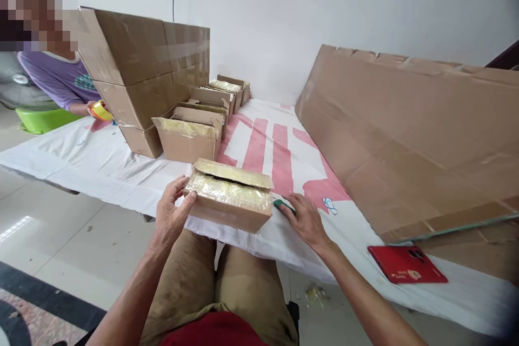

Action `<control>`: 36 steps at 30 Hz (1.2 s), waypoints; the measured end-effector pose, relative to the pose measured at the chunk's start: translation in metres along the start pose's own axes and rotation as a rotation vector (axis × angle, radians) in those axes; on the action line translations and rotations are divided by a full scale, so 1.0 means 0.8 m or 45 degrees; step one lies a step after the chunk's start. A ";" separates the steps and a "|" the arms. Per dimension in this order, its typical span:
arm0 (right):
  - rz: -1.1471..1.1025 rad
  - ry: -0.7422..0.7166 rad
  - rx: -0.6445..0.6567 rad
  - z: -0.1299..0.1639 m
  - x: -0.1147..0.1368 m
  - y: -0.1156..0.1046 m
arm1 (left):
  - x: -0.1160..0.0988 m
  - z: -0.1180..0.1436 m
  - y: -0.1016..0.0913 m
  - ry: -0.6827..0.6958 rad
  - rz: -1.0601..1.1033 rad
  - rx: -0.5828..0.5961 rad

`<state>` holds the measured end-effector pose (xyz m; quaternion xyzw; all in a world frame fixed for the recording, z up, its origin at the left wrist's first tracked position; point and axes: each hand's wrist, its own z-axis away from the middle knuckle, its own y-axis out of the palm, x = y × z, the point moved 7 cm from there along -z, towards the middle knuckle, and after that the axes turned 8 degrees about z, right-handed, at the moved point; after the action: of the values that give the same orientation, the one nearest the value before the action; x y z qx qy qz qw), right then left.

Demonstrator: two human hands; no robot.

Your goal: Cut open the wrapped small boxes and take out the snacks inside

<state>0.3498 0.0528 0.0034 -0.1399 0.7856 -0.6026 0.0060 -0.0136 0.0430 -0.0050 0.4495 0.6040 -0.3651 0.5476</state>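
Note:
A small cardboard box (227, 211) stands at the table's near edge, directly in front of me. Clear yellowish tape covers its top flaps, and a dark gap shows between them. My left hand (174, 211) grips the box's left end, with the thumb on the near top edge and the fingers at the far side. Just right of the box, my right hand (306, 221) rests low over the cloth. Its fingers are closed over a small dark green object (279, 204), mostly hidden, whose kind I cannot make out.
Behind are a row of part-open boxes (190, 138) and a wrapped stack of cartons (141, 48). A large cardboard sheet (405, 146) leans at right. A red phone (405, 265) lies on the white cloth (352, 243). At left, a person's hand (92, 110) holds a tape roll (102, 111).

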 end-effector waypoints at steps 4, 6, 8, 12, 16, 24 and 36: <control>-0.270 -0.145 -0.211 0.002 0.047 -0.057 | 0.001 0.002 0.005 -0.096 0.135 0.027; -0.202 -0.207 -0.233 0.002 0.074 -0.068 | 0.001 0.001 0.007 -0.117 0.218 0.062; -0.069 -0.230 -0.221 0.000 0.094 -0.067 | 0.002 0.001 0.008 -0.132 0.254 0.093; 0.103 -0.187 -0.156 -0.013 0.106 -0.063 | 0.005 0.003 0.010 -0.120 0.279 0.124; -0.024 -0.138 -0.171 -0.024 0.107 -0.072 | 0.012 0.003 0.010 -0.103 0.371 0.076; -0.066 -0.690 -0.557 0.052 0.153 -0.082 | 0.002 -0.005 -0.028 -0.073 0.610 -0.041; -0.184 -0.549 0.243 -0.026 0.178 -0.077 | -0.027 0.020 0.011 0.395 -0.228 0.260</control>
<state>0.2222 0.0256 0.0899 -0.3199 0.6936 -0.6292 0.1437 -0.0003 0.0275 0.0148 0.4980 0.6785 -0.3982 0.3648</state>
